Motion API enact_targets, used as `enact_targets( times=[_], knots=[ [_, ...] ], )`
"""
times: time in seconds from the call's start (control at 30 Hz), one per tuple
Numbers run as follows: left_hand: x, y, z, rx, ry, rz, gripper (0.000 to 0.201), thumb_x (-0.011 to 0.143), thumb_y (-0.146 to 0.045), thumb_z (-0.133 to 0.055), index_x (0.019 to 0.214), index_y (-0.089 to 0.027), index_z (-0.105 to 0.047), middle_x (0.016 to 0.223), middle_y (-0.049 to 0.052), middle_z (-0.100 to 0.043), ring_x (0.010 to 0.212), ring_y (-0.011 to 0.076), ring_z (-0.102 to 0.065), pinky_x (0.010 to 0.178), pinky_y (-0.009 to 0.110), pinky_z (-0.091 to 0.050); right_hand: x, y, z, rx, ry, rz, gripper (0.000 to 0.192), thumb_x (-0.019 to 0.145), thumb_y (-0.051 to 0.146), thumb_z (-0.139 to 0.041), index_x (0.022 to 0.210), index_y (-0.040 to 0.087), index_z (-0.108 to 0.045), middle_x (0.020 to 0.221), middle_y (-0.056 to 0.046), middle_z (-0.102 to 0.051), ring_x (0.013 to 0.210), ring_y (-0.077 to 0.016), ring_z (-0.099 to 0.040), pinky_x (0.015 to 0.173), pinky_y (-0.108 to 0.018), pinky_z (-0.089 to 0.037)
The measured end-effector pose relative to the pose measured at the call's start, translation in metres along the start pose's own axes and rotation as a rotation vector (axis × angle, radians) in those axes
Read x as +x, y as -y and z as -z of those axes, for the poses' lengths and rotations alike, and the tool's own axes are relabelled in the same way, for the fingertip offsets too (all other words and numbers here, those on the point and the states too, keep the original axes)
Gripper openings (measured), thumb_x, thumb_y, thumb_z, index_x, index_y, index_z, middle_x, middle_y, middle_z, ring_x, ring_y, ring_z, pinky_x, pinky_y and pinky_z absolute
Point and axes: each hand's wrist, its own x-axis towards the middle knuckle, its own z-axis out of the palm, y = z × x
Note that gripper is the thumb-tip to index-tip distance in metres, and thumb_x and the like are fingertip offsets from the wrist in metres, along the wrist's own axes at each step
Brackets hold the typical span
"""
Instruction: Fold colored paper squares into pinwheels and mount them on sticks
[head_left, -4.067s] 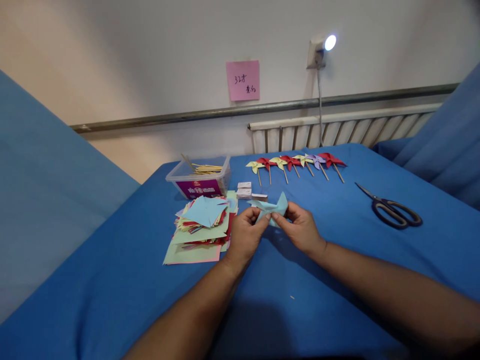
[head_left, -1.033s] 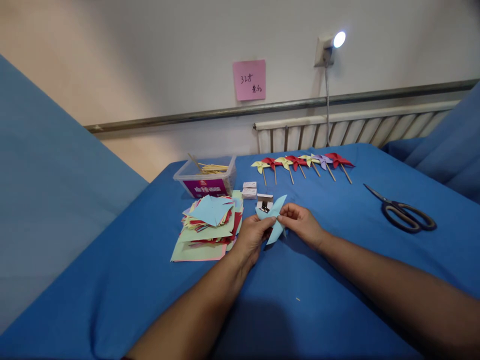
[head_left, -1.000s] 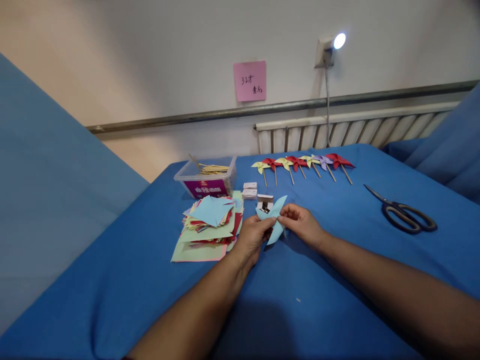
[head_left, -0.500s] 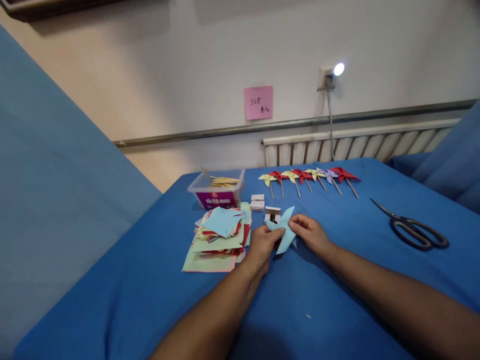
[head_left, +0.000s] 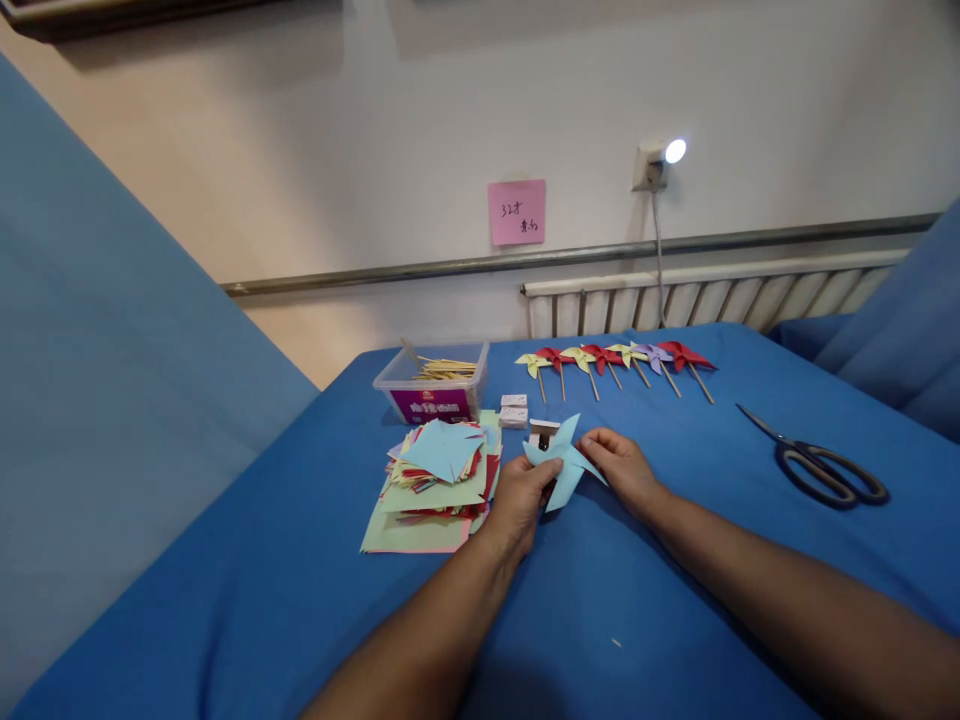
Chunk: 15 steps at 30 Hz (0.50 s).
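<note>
Blue cloth covers the table. Light-blue paper pinwheel is above its middle, clamped under the thumb of the left hand; right hand has fingers curled together at one blade, pinch unclear. Pinwheel partly blocks a small open carton, contents dark. Nearby: white boxes, cut-paper stack. Behind the stack, clear tub holds wooden sticks. Seven stick-mounted pinwheels line the far edge; scissors lie right.

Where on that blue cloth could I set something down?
The blue cloth is bare left of the stack of multicoloured paper sheets, and between the row of coloured paper pinwheels and the black-handled metal scissors. It's crowded around the light-blue paper pinwheel, with small white cardboard boxes and the clear plastic tub of wooden sticks close by.
</note>
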Motion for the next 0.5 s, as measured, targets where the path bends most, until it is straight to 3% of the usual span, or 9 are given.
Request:
enact_targets(
  times=[0.5],
  knots=[
    [0.0017,0.0013,0.0015,-0.008,0.006,0.000,0.024,0.060,-0.026,-0.077,0.078,-0.012,-0.070,0.065,0.004,-0.065,0.055,0.0133,-0.055,0.057,0.026,-0.042,0.0001,-0.0018,0.0011,0.041,-0.010,-0.020,0.033,0.072,0.053,-0.069,0.075,0.020,-0.061,0.063,0.002,-0.059,0.053,-0.0131,-0.049,0.053,-0.026,-0.038]
  ],
)
